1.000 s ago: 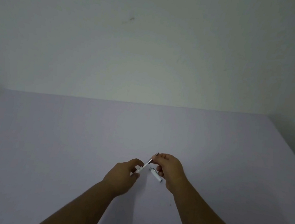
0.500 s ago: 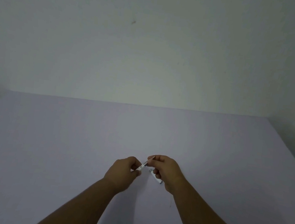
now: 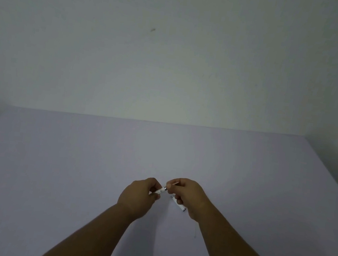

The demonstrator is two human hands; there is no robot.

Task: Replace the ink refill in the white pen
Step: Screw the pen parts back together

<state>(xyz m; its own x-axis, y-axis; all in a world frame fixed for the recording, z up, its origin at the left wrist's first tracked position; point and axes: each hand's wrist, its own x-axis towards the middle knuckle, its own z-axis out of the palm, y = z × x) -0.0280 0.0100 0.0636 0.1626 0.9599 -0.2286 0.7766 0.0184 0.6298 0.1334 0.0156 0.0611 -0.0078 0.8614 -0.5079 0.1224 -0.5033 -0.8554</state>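
My left hand (image 3: 140,196) grips a white pen barrel (image 3: 161,190), of which only a short end shows between the hands. My right hand (image 3: 188,195) pinches the thin ink refill (image 3: 174,183) at the barrel's mouth; just its tip pokes out above the fingers. A second white pen piece (image 3: 179,205) with a metal end lies partly under my right hand; whether the lower fingers hold it or it rests on the table I cannot tell. Both hands hover low over the pale lilac table (image 3: 71,168).
A plain pale wall (image 3: 174,52) rises behind the table's far edge. The table's right edge runs diagonally at the right, and a dark gap shows past its left corner.
The refill has gone deeper into the barrel: far less of it shows than one second ago. My hands have come closer together.
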